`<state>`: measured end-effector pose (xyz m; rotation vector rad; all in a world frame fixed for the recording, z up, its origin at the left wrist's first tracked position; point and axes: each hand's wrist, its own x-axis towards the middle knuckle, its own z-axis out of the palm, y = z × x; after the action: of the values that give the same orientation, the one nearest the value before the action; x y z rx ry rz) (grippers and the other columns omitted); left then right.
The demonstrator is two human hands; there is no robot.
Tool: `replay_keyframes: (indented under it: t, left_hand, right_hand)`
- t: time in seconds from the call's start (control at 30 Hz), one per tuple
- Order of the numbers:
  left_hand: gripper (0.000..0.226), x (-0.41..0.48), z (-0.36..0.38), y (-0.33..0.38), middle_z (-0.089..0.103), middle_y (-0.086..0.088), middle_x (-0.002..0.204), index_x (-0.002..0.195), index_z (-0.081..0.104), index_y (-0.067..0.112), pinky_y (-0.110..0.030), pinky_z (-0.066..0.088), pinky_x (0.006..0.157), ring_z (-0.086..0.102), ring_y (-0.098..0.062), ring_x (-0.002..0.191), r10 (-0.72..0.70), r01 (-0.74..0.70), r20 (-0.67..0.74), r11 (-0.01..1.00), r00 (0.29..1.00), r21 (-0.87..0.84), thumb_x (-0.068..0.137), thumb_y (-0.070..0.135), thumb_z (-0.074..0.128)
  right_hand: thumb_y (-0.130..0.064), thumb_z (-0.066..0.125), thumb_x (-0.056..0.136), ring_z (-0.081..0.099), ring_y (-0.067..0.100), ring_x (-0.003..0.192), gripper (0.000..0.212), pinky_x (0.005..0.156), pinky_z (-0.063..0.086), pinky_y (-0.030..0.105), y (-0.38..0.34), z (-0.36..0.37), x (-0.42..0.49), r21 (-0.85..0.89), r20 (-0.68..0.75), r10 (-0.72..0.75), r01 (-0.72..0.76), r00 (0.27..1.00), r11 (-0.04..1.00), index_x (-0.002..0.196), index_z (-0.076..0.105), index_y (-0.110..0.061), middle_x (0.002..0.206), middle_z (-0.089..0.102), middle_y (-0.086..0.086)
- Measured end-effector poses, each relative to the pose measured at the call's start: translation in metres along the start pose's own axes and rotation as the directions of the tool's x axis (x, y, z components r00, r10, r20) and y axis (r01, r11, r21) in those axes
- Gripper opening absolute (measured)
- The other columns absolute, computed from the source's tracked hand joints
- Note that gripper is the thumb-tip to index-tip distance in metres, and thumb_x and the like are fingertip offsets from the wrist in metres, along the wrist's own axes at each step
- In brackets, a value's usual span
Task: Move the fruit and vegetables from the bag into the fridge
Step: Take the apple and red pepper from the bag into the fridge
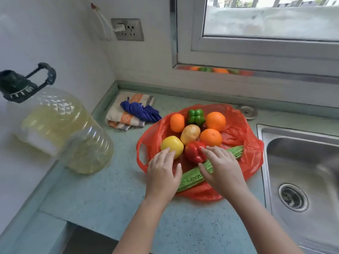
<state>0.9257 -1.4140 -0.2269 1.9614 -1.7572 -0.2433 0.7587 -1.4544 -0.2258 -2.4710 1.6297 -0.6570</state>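
I read my left hand released, fingers touching the yellow fruit. My right hand, also released, covers the middle of the bitter gourd, its tips at the red pepper. All lie in the red bag on the bench, with the sink just beside.

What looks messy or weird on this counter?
Nothing is spilled or broken. The only untidy bit is the striped towel, bunched up in the back corner with a purple cloth crumpled on top. The red bag just lies spread open.
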Motion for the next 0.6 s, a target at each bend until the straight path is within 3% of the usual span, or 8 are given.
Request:
replay_keyframes:
  t: [0.17, 0.3, 0.5, 0.6]
  left_hand:
    - [0.047, 0.032, 0.022, -0.019, 0.059, -0.012, 0.125, 0.118, 0.060, 0.009, -0.044, 0.043, 0.094, 0.054, -0.032, 0.113, -0.013, 0.013, 0.076, 1.000, 0.997, -0.001, 0.081, 0.035, 0.050]
    - [0.047, 0.053, 0.036, -0.029, 0.053, -0.011, 0.132, 0.124, 0.056, 0.009, -0.043, 0.040, 0.097, 0.047, -0.031, 0.121, -0.015, 0.017, 0.131, 1.000, 0.991, -0.014, 0.081, 0.027, 0.064]
    - [0.051, 0.072, 0.045, -0.039, 0.045, -0.008, 0.140, 0.128, 0.052, 0.012, -0.042, 0.035, 0.101, 0.037, -0.027, 0.129, -0.008, 0.008, 0.163, 1.000, 0.987, 0.004, 0.082, 0.029, 0.064]
    - [0.057, 0.080, 0.047, -0.043, 0.041, -0.008, 0.142, 0.132, 0.047, 0.013, -0.041, 0.034, 0.102, 0.035, -0.027, 0.131, -0.001, -0.001, 0.187, 1.000, 0.982, 0.012, 0.081, 0.031, 0.065]
  right_hand:
    - [-0.036, 0.060, 0.072, 0.063, 0.034, 0.096, 0.045, 0.080, 0.051, 0.048, 0.002, 0.026, 0.023, 0.012, 0.068, 0.135, -0.136, 0.988, 0.991, 0.106, 0.066, -0.007, 0.104, 0.067, 0.013]
    - [-0.037, 0.063, 0.071, 0.063, 0.032, 0.095, 0.047, 0.076, 0.053, 0.046, 0.002, 0.045, 0.037, 0.021, 0.092, 0.205, -0.207, 0.974, 0.978, 0.108, 0.065, -0.007, 0.104, 0.067, 0.012]
    - [-0.031, 0.075, 0.070, 0.062, 0.033, 0.093, 0.047, 0.065, 0.055, 0.041, 0.000, 0.063, 0.047, 0.036, 0.110, 0.278, -0.283, 0.954, 0.958, 0.108, 0.064, -0.005, 0.104, 0.064, 0.014]
    - [-0.033, 0.071, 0.074, 0.056, 0.032, 0.097, 0.048, 0.062, 0.052, 0.039, -0.003, 0.069, 0.052, 0.038, 0.125, 0.336, -0.343, 0.933, 0.938, 0.113, 0.061, -0.006, 0.110, 0.059, 0.012]
